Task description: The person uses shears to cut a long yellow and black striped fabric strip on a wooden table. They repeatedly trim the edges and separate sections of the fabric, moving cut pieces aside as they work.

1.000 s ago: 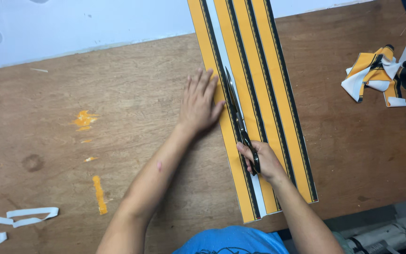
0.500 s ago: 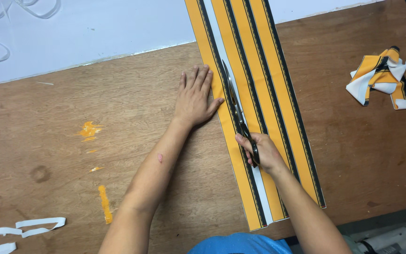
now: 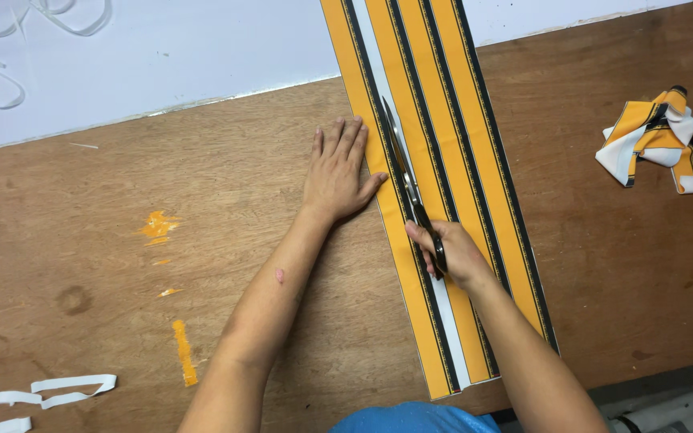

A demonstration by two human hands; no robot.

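Note:
A long strip of orange fabric with black and white stripes (image 3: 475, 160) lies lengthways on the brown wooden table (image 3: 202, 240). My right hand (image 3: 451, 252) grips the handles of black scissors (image 3: 407, 184), whose blades point away from me along the white stripe. My left hand (image 3: 338, 172) lies flat with fingers spread on the table, its thumb resting on the fabric's left edge beside the blades.
A heap of orange, white and black fabric scraps (image 3: 655, 136) sits at the right. White strips (image 3: 42, 393) lie at the lower left, an orange sliver (image 3: 184, 353) near them. A white sheet (image 3: 162, 56) with clear loops covers the far left. The table's front edge runs at the lower right.
The scissors and my right hand have moved forward along the white stripe, away from me. My left hand has stayed flat next to the strip.

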